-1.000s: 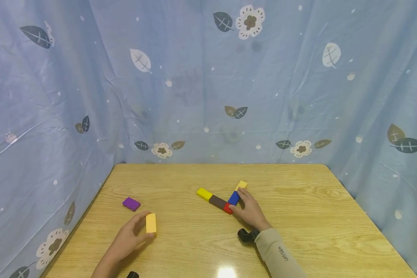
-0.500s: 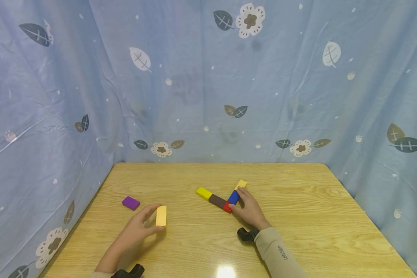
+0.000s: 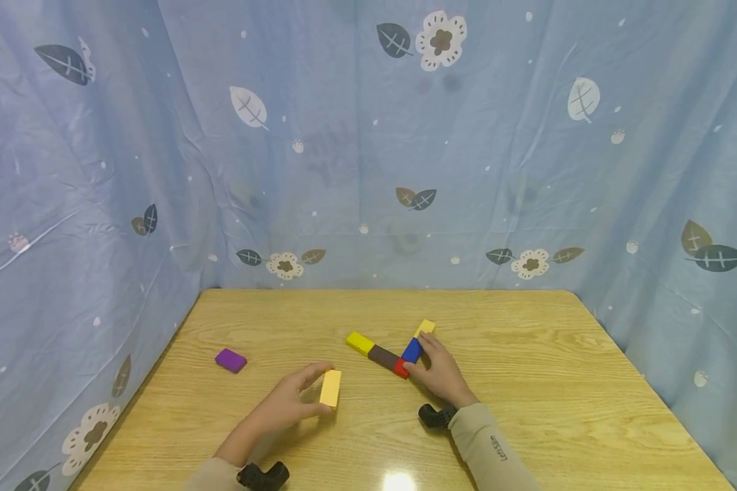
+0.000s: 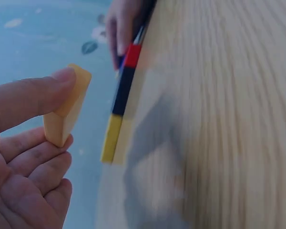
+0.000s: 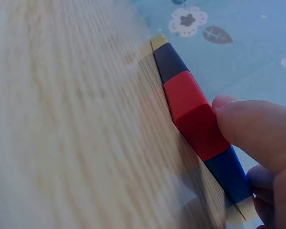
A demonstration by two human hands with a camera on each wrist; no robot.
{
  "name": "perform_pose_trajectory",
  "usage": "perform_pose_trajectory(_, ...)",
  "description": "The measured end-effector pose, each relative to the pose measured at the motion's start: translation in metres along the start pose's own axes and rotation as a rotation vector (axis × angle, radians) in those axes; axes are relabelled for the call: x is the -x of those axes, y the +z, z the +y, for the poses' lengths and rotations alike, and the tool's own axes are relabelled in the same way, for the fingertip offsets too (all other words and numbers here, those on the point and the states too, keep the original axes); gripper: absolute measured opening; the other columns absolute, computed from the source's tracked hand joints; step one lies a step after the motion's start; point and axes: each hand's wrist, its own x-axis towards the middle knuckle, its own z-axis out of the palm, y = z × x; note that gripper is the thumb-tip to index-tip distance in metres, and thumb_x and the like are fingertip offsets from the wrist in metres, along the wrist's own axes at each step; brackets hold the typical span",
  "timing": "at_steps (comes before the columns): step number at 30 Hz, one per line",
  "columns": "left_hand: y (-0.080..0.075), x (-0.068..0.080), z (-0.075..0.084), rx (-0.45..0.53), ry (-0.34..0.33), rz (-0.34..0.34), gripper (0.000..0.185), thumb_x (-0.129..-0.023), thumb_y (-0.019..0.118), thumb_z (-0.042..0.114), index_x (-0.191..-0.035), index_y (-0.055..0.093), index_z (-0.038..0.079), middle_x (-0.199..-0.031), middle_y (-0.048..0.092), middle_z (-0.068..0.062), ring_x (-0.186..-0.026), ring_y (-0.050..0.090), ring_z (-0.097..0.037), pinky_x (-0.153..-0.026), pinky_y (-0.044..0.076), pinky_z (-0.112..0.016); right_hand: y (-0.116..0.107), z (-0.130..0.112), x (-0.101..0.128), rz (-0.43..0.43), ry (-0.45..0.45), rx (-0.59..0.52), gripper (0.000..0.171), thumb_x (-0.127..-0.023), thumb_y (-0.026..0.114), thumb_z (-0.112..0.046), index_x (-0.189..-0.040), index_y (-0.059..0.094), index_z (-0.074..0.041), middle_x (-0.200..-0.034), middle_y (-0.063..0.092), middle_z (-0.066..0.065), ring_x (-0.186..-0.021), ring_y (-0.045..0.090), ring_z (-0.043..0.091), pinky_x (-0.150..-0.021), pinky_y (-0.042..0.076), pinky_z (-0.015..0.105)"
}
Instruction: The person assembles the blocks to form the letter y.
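Observation:
In the head view my left hand [image 3: 288, 401] holds a pale orange block [image 3: 330, 389] above the table, pinched between thumb and fingers. The left wrist view shows this block [image 4: 69, 109] standing on edge between thumb and fingertips. My right hand [image 3: 443, 374] rests on a V-shaped row of blocks. Its thumb touches the red block [image 5: 193, 114] at the V's corner, and its fingers lie near the blue block [image 3: 412, 350] and a light yellow block [image 3: 425, 327]. From the red block, a dark brown block [image 3: 383, 356] and a yellow block [image 3: 359, 342] run leftward.
A purple block [image 3: 230, 360] lies alone on the left of the wooden table [image 3: 528, 341]. A blue patterned curtain [image 3: 331, 136] hangs behind the table and along its sides. Both wrists wear black camera mounts.
My left hand has moved right with the pale orange block, closer to the row of blocks. The right hand has stayed in place on the row.

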Motion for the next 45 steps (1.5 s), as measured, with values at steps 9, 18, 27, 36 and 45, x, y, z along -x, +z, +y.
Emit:
perform_pose_trajectory(9,0.027,-0.025,0.012,0.008,0.021,-0.118,0.071,-0.087,0.068,0.037,-0.144,0.038,0.008,-0.147,0.043,-0.007,-0.134,0.04,-0.035,-0.107,0.037,-0.052,0.003,0.002,0.001,0.006,-0.012,0.005,0.075,-0.085,0.068,-0.041,-0.138,0.044,0.007,-0.146,0.039,0.023,-0.135,0.034,0.042,-0.109,0.033,0.056)
perform_pose_trajectory(18,0.039,-0.042,0.018,-0.01,-0.003,-0.144,0.073,-0.084,0.069,0.041,-0.146,0.038,0.016,-0.148,0.041,0.001,-0.134,0.041,-0.031,-0.108,0.038,-0.048,0.002,0.002,0.0,0.004,-0.001,0.013,0.074,-0.087,0.066,-0.042,-0.139,0.043,0.005,-0.147,0.038,0.022,-0.136,0.033,0.041,-0.11,0.032,0.055)
perform_pose_trajectory(27,0.05,-0.058,0.02,-0.009,0.005,-0.176,0.074,-0.085,0.07,0.039,-0.146,0.037,0.013,-0.149,0.04,-0.002,-0.136,0.039,-0.029,-0.109,0.037,-0.048,0.001,0.003,-0.002,0.004,0.004,0.015,0.074,-0.087,0.066,-0.041,-0.139,0.043,0.005,-0.147,0.039,0.021,-0.137,0.033,0.04,-0.111,0.031,0.054)
perform_pose_trajectory(36,0.058,-0.069,0.017,-0.024,0.017,-0.205,0.071,-0.084,0.071,0.035,-0.145,0.04,0.014,-0.147,0.043,-0.003,-0.135,0.041,-0.025,-0.11,0.037,-0.047,0.001,0.001,-0.001,-0.006,0.006,0.006,0.074,-0.088,0.065,-0.042,-0.139,0.042,0.005,-0.147,0.038,0.021,-0.138,0.032,0.04,-0.111,0.03,0.055)
perform_pose_trajectory(45,0.062,-0.075,0.013,-0.063,0.017,-0.213,0.07,-0.082,0.073,0.037,-0.143,0.043,0.017,-0.145,0.046,0.002,-0.136,0.039,-0.021,-0.112,0.034,-0.044,0.001,0.0,0.0,0.004,0.009,-0.002,0.073,-0.086,0.068,-0.04,-0.139,0.043,0.004,-0.147,0.039,0.019,-0.138,0.032,0.039,-0.111,0.031,0.054)
